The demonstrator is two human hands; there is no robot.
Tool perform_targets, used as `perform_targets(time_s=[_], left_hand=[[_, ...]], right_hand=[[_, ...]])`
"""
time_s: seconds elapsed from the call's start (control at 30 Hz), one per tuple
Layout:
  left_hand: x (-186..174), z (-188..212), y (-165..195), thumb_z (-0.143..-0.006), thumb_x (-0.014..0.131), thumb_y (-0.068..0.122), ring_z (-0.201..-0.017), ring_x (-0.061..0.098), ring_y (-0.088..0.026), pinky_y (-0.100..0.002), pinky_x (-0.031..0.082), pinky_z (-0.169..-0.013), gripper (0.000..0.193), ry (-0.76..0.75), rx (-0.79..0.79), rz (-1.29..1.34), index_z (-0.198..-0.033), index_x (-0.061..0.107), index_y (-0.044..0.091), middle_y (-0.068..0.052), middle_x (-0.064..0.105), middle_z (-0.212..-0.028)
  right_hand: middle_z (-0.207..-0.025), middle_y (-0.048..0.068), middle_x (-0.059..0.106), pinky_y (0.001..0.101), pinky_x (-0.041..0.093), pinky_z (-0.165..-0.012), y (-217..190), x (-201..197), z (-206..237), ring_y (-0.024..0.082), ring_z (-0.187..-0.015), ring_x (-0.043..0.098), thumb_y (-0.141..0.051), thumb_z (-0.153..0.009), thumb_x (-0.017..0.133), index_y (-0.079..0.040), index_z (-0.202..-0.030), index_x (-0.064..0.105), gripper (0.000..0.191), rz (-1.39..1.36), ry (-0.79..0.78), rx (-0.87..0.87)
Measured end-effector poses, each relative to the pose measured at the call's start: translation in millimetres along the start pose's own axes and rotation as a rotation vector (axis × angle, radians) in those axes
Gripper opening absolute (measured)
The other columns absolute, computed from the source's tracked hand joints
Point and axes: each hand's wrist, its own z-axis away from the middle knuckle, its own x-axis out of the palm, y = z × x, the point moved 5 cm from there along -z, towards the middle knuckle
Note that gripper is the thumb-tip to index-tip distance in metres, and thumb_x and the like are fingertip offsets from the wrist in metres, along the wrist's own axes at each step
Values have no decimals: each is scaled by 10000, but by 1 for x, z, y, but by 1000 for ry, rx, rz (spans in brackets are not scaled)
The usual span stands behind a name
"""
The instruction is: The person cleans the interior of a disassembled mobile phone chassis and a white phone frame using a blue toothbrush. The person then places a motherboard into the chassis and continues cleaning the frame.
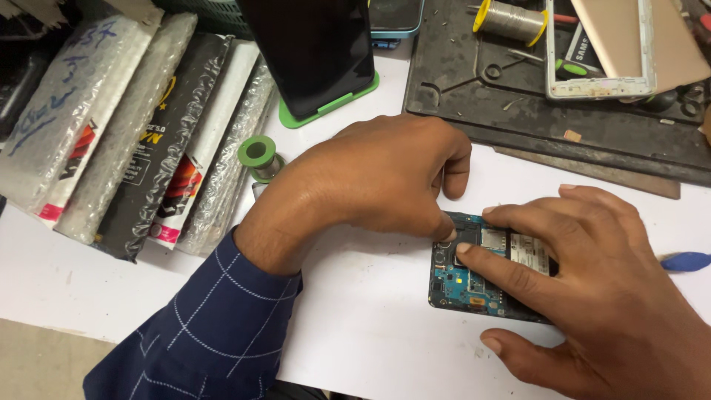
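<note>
Right now your right hand [592, 296] lies spread over the opened dark phone with its exposed blue circuit board [474, 278], forefinger pressed flat on the board, thumb loose at its near edge. Keep that downward pressure steady so the phone does not skid on the white tabletop [370, 318]. Your left hand [378, 178], just left of the phone, is curled, thumb and forefinger pinched at the board's upper left corner; whether they hold a small part or tool is hidden. Work gently there, lifting straight. Right of the phone lies a blue plastic pry pick [685, 261]. Beyond the phone sits a dark grey repair mat [518, 111]; far left of it, a green-ended solder spool [259, 155].
</note>
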Motion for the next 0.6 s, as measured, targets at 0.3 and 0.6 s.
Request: perform_targets(time_s=[0.3,0.6], left_hand=[[1,0,0,-576,880,314,-781,714,-201,-369,549,-669,414,-7,-34,-3,-904,676,163,-21,717,-810],[3,0,-4,-586,871,304,-756,721,-197,-366,552,-651,369,-7,-27,0,-851,669,145,-22,715,-799]], right_hand=[[-1330,111,556,592,285,-1150,-1,2,-2,317,-1311,464,-604,-722,707,-303,-1265,674,621,15,-3,8],[-1332,97,557,585,285,-1167,-2,3,0,305,-1309,485,-597,-735,705,-330,-1302,647,629,23,7,-13]])
